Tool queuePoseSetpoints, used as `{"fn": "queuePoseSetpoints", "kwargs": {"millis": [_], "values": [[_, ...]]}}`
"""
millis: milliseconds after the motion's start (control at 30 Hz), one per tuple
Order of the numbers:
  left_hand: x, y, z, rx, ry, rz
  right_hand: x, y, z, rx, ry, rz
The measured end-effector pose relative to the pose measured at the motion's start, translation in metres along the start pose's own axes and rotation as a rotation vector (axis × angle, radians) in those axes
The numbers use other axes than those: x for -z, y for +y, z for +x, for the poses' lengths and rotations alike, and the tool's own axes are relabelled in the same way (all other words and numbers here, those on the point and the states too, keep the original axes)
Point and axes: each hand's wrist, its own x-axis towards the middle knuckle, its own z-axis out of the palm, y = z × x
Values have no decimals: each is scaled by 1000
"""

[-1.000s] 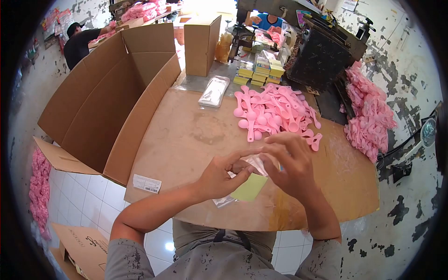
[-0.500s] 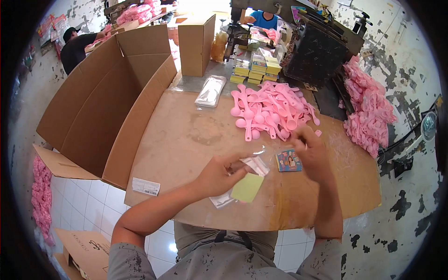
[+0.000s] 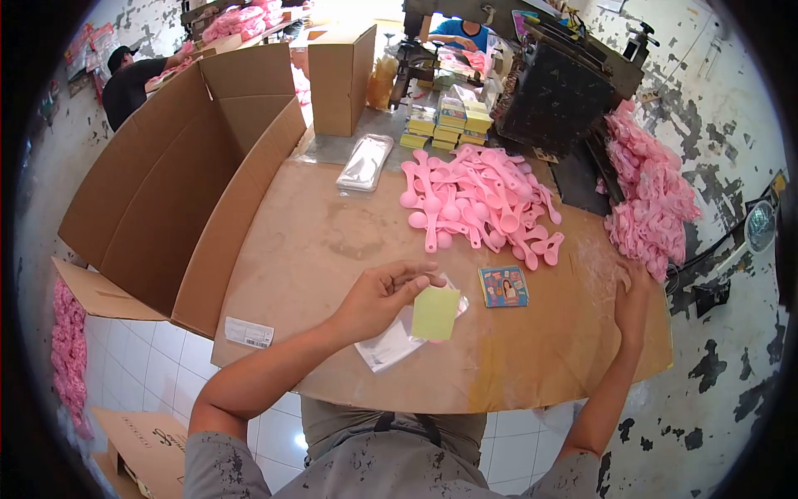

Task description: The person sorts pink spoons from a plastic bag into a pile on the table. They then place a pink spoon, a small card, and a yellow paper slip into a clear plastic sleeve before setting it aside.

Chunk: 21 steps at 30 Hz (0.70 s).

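Note:
A yellow-green card (image 3: 435, 314) is pinched in my left hand (image 3: 384, 293), with a bit of pink showing at its lower edge. Below that hand lie clear plastic bags (image 3: 386, 348), partly hidden by the card. My right hand (image 3: 633, 287) is at the table's right side, its fingers stretched out against the lower end of a heap of bagged pink spoons (image 3: 652, 195). Between my hands a small stack of printed cards (image 3: 504, 288) lies picture side up. Behind it spreads a pile of loose pink measuring spoons (image 3: 478, 195).
A large open cardboard box (image 3: 237, 224) stands along the left. Farther back are a stack of clear bags (image 3: 366, 162), several card stacks (image 3: 449, 121), an upright carton (image 3: 337, 91) and a dark machine (image 3: 553, 100). Two other people work in the background.
My right hand has swung right, from beside the loose spoons to the bagged heap. The left hand keeps the card, now held more upright. The view has shifted slightly.

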Motion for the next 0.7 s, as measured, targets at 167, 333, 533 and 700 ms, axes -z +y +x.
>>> {"fn": "queuePoseSetpoints", "kwargs": {"millis": [167, 333, 533, 700], "values": [[-4, 2, -3, 22, -8, 104, -8, -115, 18, -121, -297, 660], [-4, -2, -3, 28, 9, 75, -9, -226, 18, 315, -495, 950], [-5, 0, -5, -12, 33, 124, -47, -235, 18, 36, -841, 1322], [-3, -4, -6, -63, 37, 209, -57, -235, 9, -130, -797, 1536]]}}
